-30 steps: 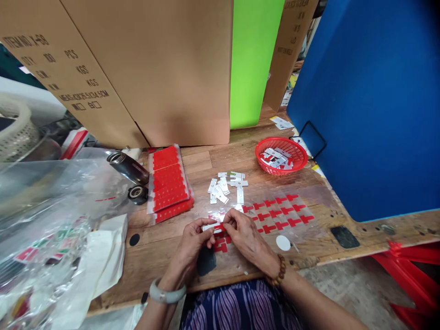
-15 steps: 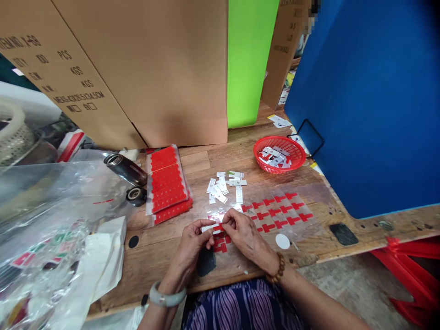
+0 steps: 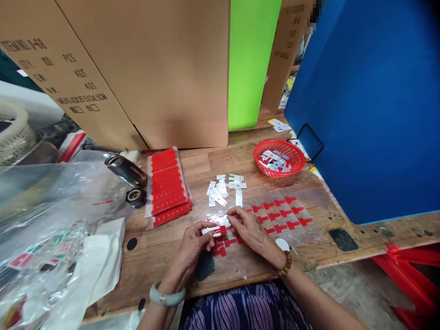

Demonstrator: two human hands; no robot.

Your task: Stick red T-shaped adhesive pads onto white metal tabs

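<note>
My left hand [image 3: 194, 240] pinches a small white tag [image 3: 209, 230] that has a red sticker [image 3: 220, 230] on its right end. Just right of it, my right hand [image 3: 250, 233] hovers with loosely curled fingers, apart from the tag, and nothing shows in them. Beneath both hands lies a clear sheet of red T-shaped stickers [image 3: 274, 215], partly covered by my right hand. Beyond my hands, several white tags [image 3: 220, 193] lie in a loose pile on the wooden table [image 3: 158, 256].
A red basket [image 3: 299, 158] holding tags stands at the back right. Stacked red sticker sheets [image 3: 167, 183], a dark flask [image 3: 127, 170] and its cap [image 3: 135, 197] lie left of the pile. Plastic bags [image 3: 51, 266] cover the left side; a cardboard box [image 3: 165, 73] and blue panel [image 3: 371, 110] stand behind.
My right hand has drawn back to the right from the tag, leaving the red sticker in plain sight on its end. My left hand keeps its pinch on the tag.
</note>
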